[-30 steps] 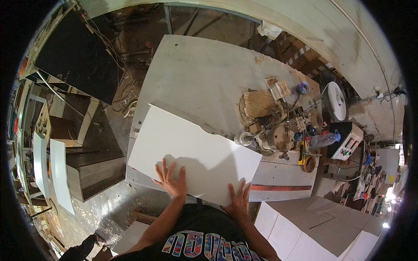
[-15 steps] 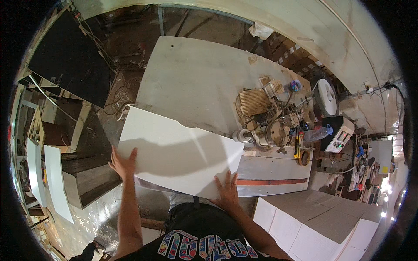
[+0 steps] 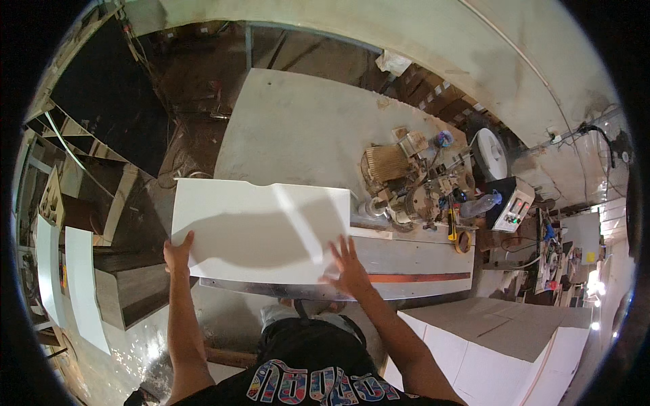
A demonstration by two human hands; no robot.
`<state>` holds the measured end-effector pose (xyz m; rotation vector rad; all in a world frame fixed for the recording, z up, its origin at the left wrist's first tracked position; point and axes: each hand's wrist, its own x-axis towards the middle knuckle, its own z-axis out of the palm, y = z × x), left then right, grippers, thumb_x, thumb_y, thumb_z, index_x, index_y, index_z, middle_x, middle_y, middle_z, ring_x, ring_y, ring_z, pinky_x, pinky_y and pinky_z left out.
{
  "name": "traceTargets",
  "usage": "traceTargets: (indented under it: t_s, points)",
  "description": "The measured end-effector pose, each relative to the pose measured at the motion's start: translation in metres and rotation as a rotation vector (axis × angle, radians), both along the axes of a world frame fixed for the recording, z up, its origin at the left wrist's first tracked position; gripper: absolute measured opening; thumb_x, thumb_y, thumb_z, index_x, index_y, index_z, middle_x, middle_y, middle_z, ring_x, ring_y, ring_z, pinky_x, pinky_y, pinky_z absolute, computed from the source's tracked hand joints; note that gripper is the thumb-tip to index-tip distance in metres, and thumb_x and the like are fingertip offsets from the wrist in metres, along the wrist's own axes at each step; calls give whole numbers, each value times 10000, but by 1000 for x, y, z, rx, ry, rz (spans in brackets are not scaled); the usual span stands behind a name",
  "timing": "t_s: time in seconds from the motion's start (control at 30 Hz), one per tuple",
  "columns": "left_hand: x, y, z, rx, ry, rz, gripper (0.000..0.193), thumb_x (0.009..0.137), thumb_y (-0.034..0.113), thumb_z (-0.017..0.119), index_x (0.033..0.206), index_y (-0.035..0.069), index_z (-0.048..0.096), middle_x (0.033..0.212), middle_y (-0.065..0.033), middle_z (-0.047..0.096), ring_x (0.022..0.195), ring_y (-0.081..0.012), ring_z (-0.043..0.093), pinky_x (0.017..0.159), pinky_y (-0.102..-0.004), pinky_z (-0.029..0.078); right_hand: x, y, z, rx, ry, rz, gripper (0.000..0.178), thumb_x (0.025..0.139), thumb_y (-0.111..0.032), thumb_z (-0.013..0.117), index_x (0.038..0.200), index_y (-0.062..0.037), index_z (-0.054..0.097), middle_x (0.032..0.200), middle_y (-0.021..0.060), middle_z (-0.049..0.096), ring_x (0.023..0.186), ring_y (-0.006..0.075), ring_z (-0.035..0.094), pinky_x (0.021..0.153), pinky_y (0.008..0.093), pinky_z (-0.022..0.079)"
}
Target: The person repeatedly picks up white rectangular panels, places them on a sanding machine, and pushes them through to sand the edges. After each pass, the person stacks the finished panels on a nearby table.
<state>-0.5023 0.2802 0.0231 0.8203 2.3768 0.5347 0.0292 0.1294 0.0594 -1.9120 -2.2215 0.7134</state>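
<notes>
A white board (image 3: 264, 230) with a small dip in its far edge lies across the near left part of the worktable (image 3: 298, 135). My left hand (image 3: 179, 254) is closed on its left edge, thumb on top and fingers down the side. Over the near right corner, my right hand (image 3: 350, 269) has its fingers spread; they are slightly blurred, and whether they touch the board I cannot tell. Shadow covers much of the board's face.
An edge-working machine (image 3: 413, 196) stands right of the board, near a yellow cutter (image 3: 452, 223), a tape roll (image 3: 463, 241) and a plastic bottle (image 3: 481, 205). A control box (image 3: 512, 205) sits beyond. White panels (image 3: 467, 369) are stacked at lower right; narrow white strips (image 3: 87, 287) stand at left.
The board has turned counterclockwise, its right end swinging away from me and its long edges now lying nearer level. My right hand has lifted or slid from its edge with fingers spread.
</notes>
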Motion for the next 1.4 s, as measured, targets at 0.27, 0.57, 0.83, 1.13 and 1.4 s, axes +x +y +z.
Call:
traceTargets:
  t_s: [0.27,0.57,0.83,1.13,1.4]
  points:
    - [-20,-31,-15,303,-315,155,864,866,506,993,1370,-130,697,1307,-237,756,1238,-329,695,1099,-466,525,-11,72,-6,43,691,-687,1014,1022,-316,839,1785,-2,248,1759,285,408,1611,363,429,1322,472,343]
    - [63,-73,55,742,-563,84,772,952,464,943,1375,-73,584,1188,-86,646,1039,-182,605,943,-374,537,57,15,50,195,1554,-1013,729,1204,-532,471,1729,-31,400,1726,136,497,1578,293,444,1348,430,269]
    - [197,-67,65,881,-840,-497,683,1022,313,886,1493,-48,549,1352,-108,680,1236,-195,617,1084,-384,497,205,-41,25,564,1734,-1215,498,1205,-433,443,1542,-101,598,1520,57,655,1436,248,588,1242,430,417]
    - [270,-75,88,791,-758,-585,945,941,343,957,1645,-24,445,1546,-155,600,1426,-289,555,1230,-448,423,260,-91,19,709,1768,-1271,410,1180,-373,549,1447,-78,649,1419,59,689,1299,238,638,1168,416,464]
    - [280,-79,148,919,-798,-356,1069,1079,587,731,1754,-60,213,1748,-266,384,1629,-361,371,1349,-468,255,152,-108,155,1272,356,-872,401,1057,-234,691,1418,-63,655,1475,104,605,1392,305,511,1204,483,350]
